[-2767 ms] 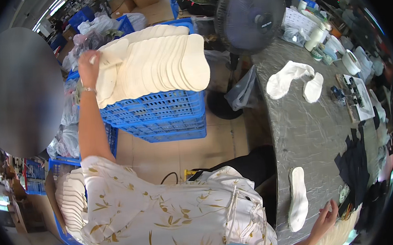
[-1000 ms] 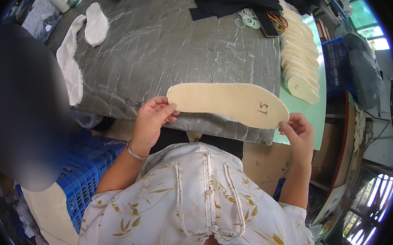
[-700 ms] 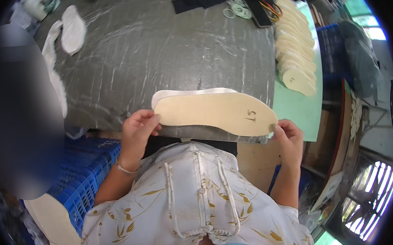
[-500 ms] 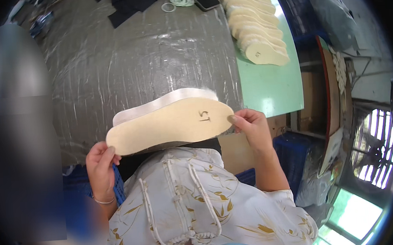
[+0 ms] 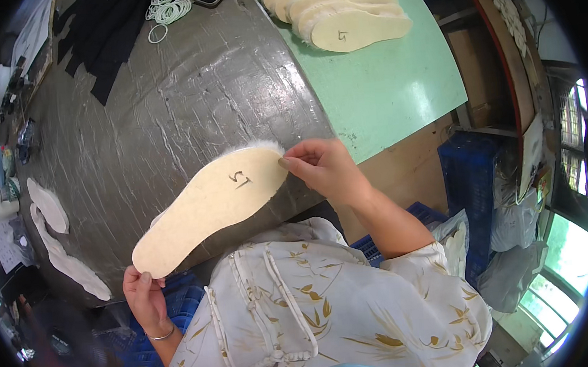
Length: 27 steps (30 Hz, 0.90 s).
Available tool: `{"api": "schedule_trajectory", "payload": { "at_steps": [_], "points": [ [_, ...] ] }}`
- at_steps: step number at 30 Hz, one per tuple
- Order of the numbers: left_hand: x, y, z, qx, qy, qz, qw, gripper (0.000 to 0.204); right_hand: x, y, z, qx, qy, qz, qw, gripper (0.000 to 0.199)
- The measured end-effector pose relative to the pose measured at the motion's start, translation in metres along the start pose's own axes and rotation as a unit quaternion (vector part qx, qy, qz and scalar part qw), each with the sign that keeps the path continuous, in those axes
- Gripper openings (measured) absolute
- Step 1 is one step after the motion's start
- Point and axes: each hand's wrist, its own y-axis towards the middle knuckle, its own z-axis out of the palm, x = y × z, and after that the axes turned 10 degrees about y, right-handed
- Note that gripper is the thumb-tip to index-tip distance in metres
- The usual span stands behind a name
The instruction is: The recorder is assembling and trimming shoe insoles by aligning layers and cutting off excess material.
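Note:
A cream shoe insole point(image 5: 207, 203) with a dark handwritten mark near its wide end is held flat over the near edge of the table. Its narrow end is pinched between the thumb and fingers of my left hand point(image 5: 147, 299). My right hand point(image 5: 326, 171) grips the wide end between thumb and forefinger. White fluff shows along the far rim of the wide end, and a thin pale edge peeks out behind the middle. Whether that edge belongs to a second insole beneath I cannot tell.
A grey plastic-covered table point(image 5: 185, 95) spreads ahead, with black cloth pieces point(image 5: 103, 40) and pale rings point(image 5: 169, 7) at its far side. Fleecy insoles in a row point(image 5: 358, 29) lie on the green board point(image 5: 397, 94). More pale insoles point(image 5: 67, 257) rest at the left edge. Blue crates point(image 5: 468, 192) stand right.
The view has swung left, bringing the insoles at the left edge into sight. The held insole now slants more, its wide end higher; the white insole behind it is almost fully covered.

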Motion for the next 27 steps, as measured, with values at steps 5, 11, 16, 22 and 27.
{"api": "schedule_trajectory", "payload": {
  "at_steps": [5, 11, 16, 22, 27],
  "points": [
    [-0.001, 0.002, -0.006, 0.006, 0.019, -0.010, 1.000, 0.015, -0.012, 0.004, -0.003, 0.004, 0.014, -0.030, 0.999, 0.024],
    [-0.004, 0.004, -0.008, 0.013, 0.032, -0.027, 0.999, 0.016, -0.019, 0.007, -0.005, 0.009, 0.037, -0.031, 0.999, 0.022],
    [-0.003, 0.003, -0.006, 0.015, 0.037, -0.036, 0.999, 0.015, -0.017, 0.007, -0.006, 0.014, 0.032, -0.021, 0.999, 0.024],
    [0.001, 0.006, -0.012, 0.007, 0.057, -0.057, 0.997, 0.015, -0.019, 0.008, -0.006, 0.012, 0.025, -0.025, 0.999, 0.024],
    [0.002, 0.011, -0.012, 0.005, 0.057, -0.070, 0.996, 0.016, -0.019, 0.009, -0.005, 0.013, 0.029, -0.033, 0.999, 0.022]
  ]
}}
